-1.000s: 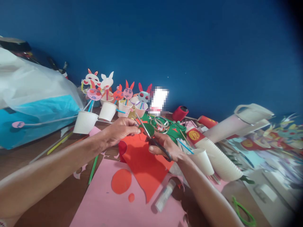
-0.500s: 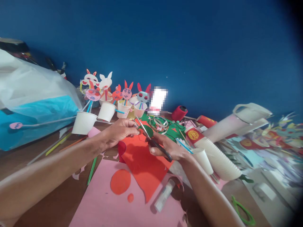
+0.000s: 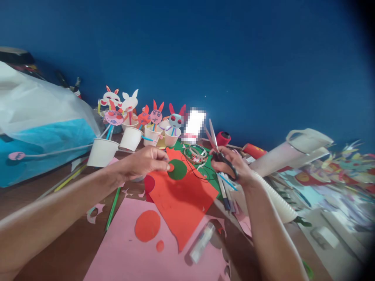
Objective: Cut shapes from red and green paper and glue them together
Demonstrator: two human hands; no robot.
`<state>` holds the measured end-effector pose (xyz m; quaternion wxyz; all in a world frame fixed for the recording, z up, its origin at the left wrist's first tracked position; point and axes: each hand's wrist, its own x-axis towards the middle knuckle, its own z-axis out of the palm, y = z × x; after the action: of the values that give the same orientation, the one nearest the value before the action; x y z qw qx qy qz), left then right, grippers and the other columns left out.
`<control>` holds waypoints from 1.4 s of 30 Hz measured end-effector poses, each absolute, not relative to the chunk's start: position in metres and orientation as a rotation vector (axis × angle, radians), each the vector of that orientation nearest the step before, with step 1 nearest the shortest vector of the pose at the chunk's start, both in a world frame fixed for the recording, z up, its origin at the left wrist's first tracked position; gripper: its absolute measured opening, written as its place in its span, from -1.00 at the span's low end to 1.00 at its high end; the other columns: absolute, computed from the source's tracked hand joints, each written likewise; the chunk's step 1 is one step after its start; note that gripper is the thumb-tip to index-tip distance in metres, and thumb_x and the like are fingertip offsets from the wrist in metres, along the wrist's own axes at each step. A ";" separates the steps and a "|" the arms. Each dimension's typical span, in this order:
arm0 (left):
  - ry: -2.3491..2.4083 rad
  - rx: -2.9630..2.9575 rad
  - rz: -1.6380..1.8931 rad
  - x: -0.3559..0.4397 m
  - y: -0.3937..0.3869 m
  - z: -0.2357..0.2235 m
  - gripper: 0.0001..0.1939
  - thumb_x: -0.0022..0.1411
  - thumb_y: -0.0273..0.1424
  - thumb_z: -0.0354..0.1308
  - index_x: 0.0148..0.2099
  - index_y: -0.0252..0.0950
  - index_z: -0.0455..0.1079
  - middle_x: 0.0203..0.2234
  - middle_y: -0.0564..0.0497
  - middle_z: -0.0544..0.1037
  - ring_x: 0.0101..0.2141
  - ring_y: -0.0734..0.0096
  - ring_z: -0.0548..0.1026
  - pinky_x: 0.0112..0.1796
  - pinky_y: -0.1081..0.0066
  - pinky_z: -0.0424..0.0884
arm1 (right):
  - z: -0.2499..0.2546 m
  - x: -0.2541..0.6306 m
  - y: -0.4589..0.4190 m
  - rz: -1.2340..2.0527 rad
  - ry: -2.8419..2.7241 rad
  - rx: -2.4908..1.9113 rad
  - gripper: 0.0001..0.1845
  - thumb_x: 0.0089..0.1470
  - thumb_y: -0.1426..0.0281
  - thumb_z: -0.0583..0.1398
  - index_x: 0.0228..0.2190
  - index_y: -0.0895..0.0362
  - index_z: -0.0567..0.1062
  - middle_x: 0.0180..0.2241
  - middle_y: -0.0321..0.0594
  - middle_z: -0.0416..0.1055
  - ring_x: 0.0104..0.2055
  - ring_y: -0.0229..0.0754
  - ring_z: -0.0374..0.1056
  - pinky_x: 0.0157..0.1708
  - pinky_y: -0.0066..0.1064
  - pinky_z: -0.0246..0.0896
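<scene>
My left hand pinches a small orange paper disc between thumb and forefinger. Right beside it, a dark green paper circle shows above the orange sheet; whether it lies there or is held with the disc I cannot tell. My right hand grips black-handled scissors, blades pointing up and slightly parted, away from the paper. Nearer to me, a larger orange circle and a small orange dot lie on pink paper, with a glue stick to their right.
White paper cups with paper animal faces stand along the back. A coiled cable and a red thread spool lie behind my hands. To the right are stacked cups and a pale jug; a plastic bag is at left.
My right hand has moved right with the scissors, away from the paper in my left hand. The small orange disc and green circle now show plainly. My left hand has hardly moved.
</scene>
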<state>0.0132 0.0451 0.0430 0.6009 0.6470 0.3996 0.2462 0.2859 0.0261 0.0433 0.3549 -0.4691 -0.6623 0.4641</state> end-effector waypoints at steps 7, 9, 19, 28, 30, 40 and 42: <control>0.850 1.700 0.301 0.024 0.035 0.030 -0.84 -0.06 -0.36 0.09 -0.61 -0.28 0.28 -0.72 0.14 0.22 -0.67 0.58 0.10 -0.61 0.47 -0.03 | 0.022 0.225 0.016 1.436 -1.648 -0.973 -0.61 -0.18 0.42 0.25 -0.25 0.11 0.26 -0.47 -0.31 0.32 -0.41 -0.28 0.28 -0.39 -0.43 0.19; 0.890 1.719 0.279 0.024 0.033 0.028 -0.87 -0.08 -0.36 0.08 -0.59 -0.28 0.32 -0.74 0.15 0.22 -0.69 0.59 0.11 -0.64 0.48 -0.05 | 0.019 0.218 0.011 1.427 -1.692 -0.983 -0.61 -0.21 0.47 0.25 -0.26 0.12 0.28 -0.46 -0.29 0.33 -0.40 -0.27 0.28 -0.37 -0.43 0.20; 0.882 1.743 0.288 0.024 0.030 0.014 -0.88 -0.15 -0.37 0.09 -0.63 -0.25 0.35 -0.80 0.13 0.23 -0.75 0.55 0.15 -0.67 0.46 0.01 | 0.013 0.210 0.003 1.349 -1.877 -1.112 -0.62 -0.25 0.61 0.16 -0.30 0.11 0.31 -0.53 -0.38 0.28 -0.47 -0.32 0.22 -0.45 -0.49 0.17; 0.883 1.806 0.288 0.025 0.032 0.006 -0.87 -0.10 -0.38 0.05 -0.61 -0.27 0.32 -0.77 0.14 0.19 -0.74 0.57 0.09 -0.66 0.45 -0.03 | 0.010 0.205 0.001 1.353 -1.825 -1.201 -0.59 -0.25 0.60 0.13 -0.26 0.11 0.27 -0.52 -0.36 0.31 -0.54 -0.35 0.19 -0.56 -0.54 0.12; 0.892 1.822 0.279 0.026 0.033 0.006 -0.87 -0.10 -0.37 0.05 -0.60 -0.28 0.33 -0.75 0.13 0.21 -0.71 0.56 0.11 -0.64 0.46 -0.01 | 0.008 0.204 0.000 1.343 -1.817 -1.192 -0.59 -0.24 0.59 0.13 -0.26 0.10 0.26 -0.53 -0.38 0.30 -0.56 -0.36 0.17 -0.58 -0.56 0.10; 0.947 1.706 0.302 0.028 0.039 0.018 -0.82 -0.07 -0.29 0.07 -0.49 -0.31 0.40 -0.65 0.12 0.29 -0.59 0.53 0.18 -0.57 0.50 0.04 | 0.007 0.209 0.006 1.246 -1.624 -1.211 -0.58 -0.28 0.59 0.12 -0.29 0.09 0.19 -0.60 -0.46 0.22 -0.60 -0.39 0.11 -0.64 -0.59 0.00; 0.877 1.639 0.325 0.029 0.039 0.018 -0.84 -0.06 -0.33 0.08 -0.50 -0.31 0.40 -0.67 0.12 0.27 -0.59 0.53 0.18 -0.55 0.50 0.05 | 0.008 0.211 0.008 1.237 -1.575 -1.180 -0.59 -0.29 0.60 0.12 -0.31 0.09 0.19 -0.59 -0.46 0.22 -0.59 -0.38 0.13 -0.61 -0.58 0.02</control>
<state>0.0291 0.0393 0.0178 0.5869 0.7032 0.3764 0.1395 0.2107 0.0085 0.0079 0.3973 -0.4660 -0.6217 0.4884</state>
